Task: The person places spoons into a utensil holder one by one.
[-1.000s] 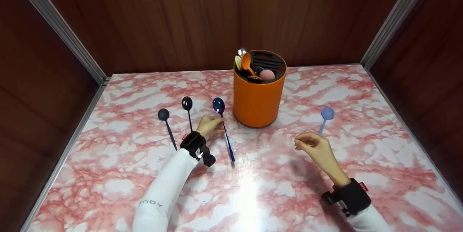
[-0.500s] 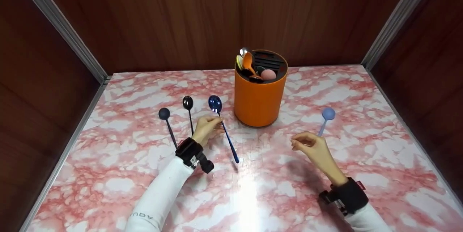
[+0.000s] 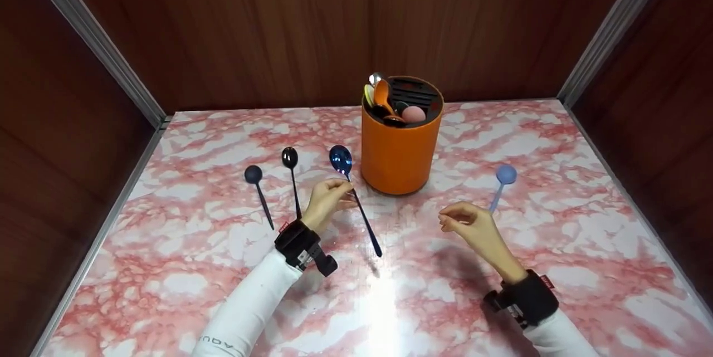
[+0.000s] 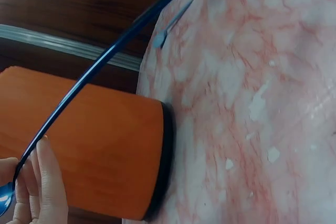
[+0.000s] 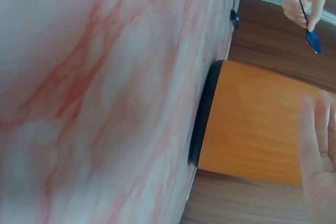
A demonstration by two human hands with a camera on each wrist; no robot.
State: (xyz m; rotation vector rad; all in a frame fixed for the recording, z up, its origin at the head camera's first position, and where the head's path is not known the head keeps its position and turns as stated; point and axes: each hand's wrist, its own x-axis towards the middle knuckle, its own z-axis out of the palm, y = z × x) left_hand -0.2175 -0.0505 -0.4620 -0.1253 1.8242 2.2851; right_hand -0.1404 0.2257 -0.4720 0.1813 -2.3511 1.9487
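My left hand (image 3: 330, 201) pinches a shiny blue metal spoon (image 3: 367, 223) by the handle just below its bowl. The spoon is raised off the table, its bowl toward the back and its handle slanting down to the front right. In the left wrist view the long blue handle (image 4: 86, 77) crosses in front of the orange holder, with the thumb and fingers near the bowl. My right hand (image 3: 470, 222) hovers over the table right of centre, fingers loosely bent with nothing between them. Near it lies a light blue spoon (image 3: 506, 174), its handle end partly hidden behind the hand.
A round orange utensil holder (image 3: 398, 159) stands at the back centre, with several spoons in its slotted black top, including an orange spoon (image 3: 381, 92). To the left lie a black spoon (image 3: 289, 157) and a dark grey spoon (image 3: 253, 174). Wooden panels enclose the marbled table (image 3: 184, 284).
My left hand has lifted the blue spoon from the table and moved it a little to the right. My right hand has drifted slightly left.
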